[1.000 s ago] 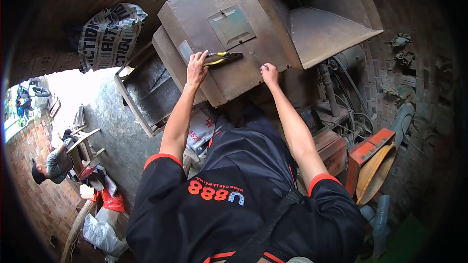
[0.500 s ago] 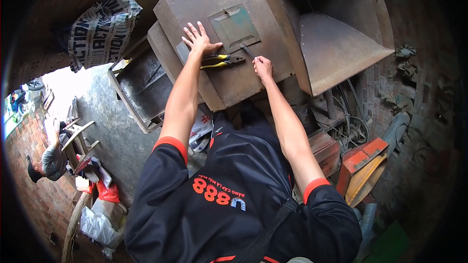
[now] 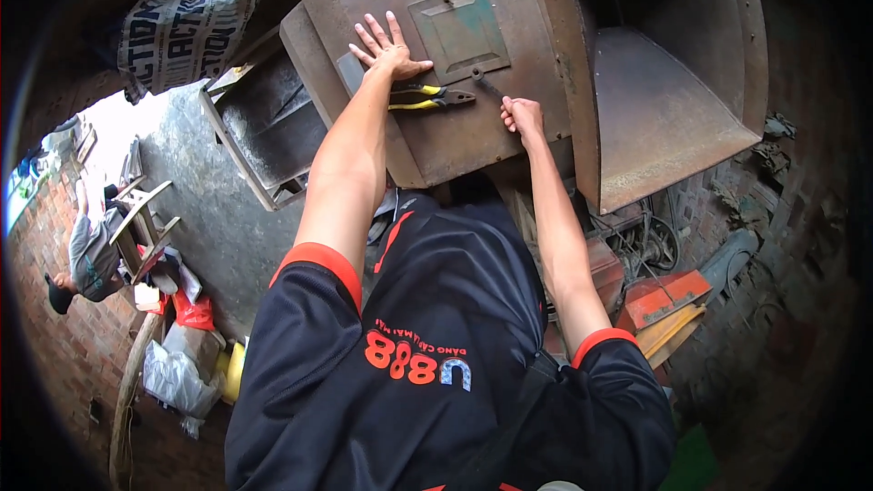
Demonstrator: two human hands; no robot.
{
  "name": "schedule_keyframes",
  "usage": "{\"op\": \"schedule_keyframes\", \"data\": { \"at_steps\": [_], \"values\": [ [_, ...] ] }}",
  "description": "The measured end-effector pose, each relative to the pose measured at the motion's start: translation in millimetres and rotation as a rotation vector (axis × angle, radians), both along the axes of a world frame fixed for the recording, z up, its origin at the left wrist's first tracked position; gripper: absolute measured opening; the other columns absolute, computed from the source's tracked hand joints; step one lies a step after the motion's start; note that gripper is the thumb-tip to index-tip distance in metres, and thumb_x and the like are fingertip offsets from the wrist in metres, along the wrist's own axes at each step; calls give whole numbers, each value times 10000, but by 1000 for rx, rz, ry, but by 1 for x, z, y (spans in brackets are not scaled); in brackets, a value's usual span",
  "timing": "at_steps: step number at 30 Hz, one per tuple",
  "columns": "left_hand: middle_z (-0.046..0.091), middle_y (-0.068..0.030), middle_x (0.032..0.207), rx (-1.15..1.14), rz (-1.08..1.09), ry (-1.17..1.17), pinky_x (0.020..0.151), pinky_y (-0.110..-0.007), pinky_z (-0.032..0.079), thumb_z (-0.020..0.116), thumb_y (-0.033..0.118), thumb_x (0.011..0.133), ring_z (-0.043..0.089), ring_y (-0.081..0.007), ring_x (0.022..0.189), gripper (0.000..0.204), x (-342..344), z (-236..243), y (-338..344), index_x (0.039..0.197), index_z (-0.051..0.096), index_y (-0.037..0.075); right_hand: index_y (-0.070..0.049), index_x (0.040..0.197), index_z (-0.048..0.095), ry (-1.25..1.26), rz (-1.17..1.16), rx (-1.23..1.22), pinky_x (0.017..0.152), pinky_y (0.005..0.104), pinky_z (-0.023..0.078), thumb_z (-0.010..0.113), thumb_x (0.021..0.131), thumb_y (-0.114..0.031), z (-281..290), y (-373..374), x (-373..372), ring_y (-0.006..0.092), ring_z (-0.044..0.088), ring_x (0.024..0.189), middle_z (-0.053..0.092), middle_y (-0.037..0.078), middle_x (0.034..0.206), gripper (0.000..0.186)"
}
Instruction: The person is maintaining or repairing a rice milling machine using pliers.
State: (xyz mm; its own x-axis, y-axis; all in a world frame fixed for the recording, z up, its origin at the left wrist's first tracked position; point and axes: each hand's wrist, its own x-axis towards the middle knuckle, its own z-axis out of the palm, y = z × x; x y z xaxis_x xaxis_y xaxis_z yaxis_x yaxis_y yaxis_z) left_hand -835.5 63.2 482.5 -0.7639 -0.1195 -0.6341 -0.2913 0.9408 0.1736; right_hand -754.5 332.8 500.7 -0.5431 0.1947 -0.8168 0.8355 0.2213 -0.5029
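well, the left hand point(image 3: 389, 58) touches a casing point(image 3: 529, 41), contents hidden.

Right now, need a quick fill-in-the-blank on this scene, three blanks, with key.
The left hand lies on the metal housing, fingers ____ apart.
The right hand grips a dark tool, not the yellow-handled ____.
The small plate on the housing is partly tinted ____.

Missing words: spread; pliers; green.

The left hand point(image 3: 391, 58) is resting spread on a metal casing point(image 3: 455, 138) near yellow-handled pliers point(image 3: 435, 97); the right hand point(image 3: 524, 116) is gripping a dark tool point(image 3: 489, 85).
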Motion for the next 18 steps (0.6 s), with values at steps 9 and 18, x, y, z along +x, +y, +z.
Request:
{"op": "schedule_keyframes", "data": {
  "at_steps": [9, 18],
  "values": [
    [-341, -283, 1375, -3, 1, -54, 951, -684, -129, 675, 643, 633, -352, -484, 1231, 1317, 0, -1, -1, 1380, -257, 90, -2, 783, 595, -24, -118, -33, 394, 198, 389, 585, 892, -216, -5, -16, 20, 76, 514, 462, 593, 48, 633, 240],
    [-354, -286, 1366, -4, -1, -65, 945, -689, -115, 679, 642, 633, -366, -488, 1218, 1318, -1, 0, -1, 1378, -267, 105, -5, 784, 575, 28, -189, -156, 400, 191, 401, 608, 880, -258, -7, -25, 30, 78, 525, 471, 597, 59, 646, 273]
  ]
}}
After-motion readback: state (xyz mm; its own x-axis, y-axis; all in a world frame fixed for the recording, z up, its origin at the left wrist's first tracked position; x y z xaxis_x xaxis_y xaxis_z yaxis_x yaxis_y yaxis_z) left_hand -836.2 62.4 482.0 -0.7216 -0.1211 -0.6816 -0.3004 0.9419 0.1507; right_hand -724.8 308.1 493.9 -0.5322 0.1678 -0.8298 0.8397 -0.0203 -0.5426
